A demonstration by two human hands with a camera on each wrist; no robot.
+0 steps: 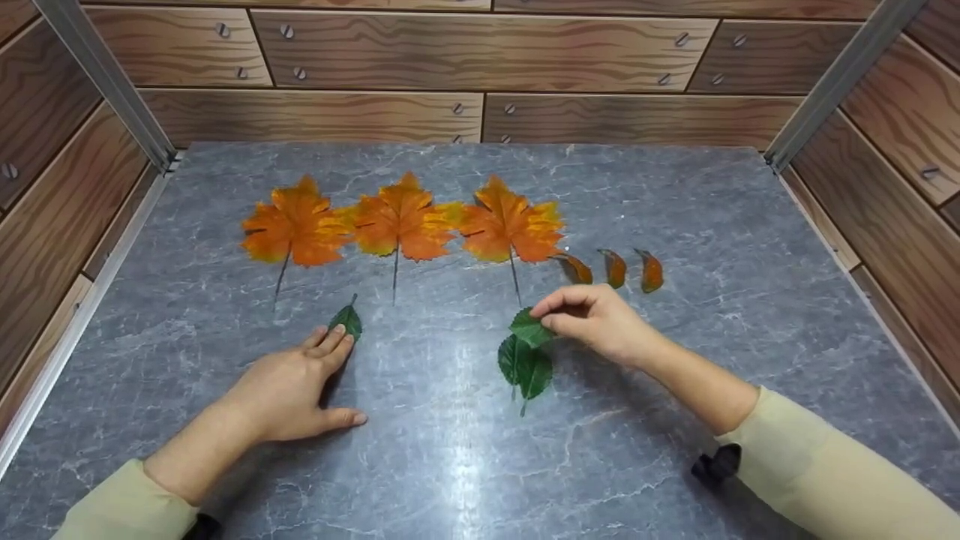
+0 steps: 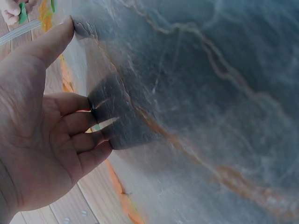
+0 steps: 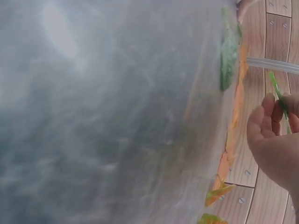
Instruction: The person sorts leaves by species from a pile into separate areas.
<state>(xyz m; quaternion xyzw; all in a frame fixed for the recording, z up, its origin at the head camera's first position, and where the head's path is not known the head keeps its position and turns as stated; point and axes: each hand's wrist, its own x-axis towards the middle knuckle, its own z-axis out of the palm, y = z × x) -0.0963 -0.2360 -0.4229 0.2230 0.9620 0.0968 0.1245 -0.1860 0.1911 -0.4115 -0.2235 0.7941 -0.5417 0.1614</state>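
Note:
A small green leaf point(image 1: 347, 321) lies on the table below the left maple leaf, its tip pointing away. My left hand point(image 1: 296, 390) rests its fingertips on this leaf, thumb stretched out to the side; in the left wrist view the fingers point(image 2: 74, 122) reach down to the tabletop. With thumb and forefinger, my right hand point(image 1: 604, 324) pinches another green leaf point(image 1: 529, 328). Two more green leaves point(image 1: 534, 373) lie just below it, overlapping each other. In the right wrist view the pinched leaf point(image 3: 279, 94) shows edge-on between the fingertips.
Three orange maple leaves, left point(image 1: 294, 223), middle point(image 1: 403, 219) and right point(image 1: 510, 222), form a row with stems toward me. Three small curled brown-orange leaves point(image 1: 615, 268) lie to their right. Wood-patterned walls point(image 1: 480, 52) surround the grey marbled table point(image 1: 420, 480).

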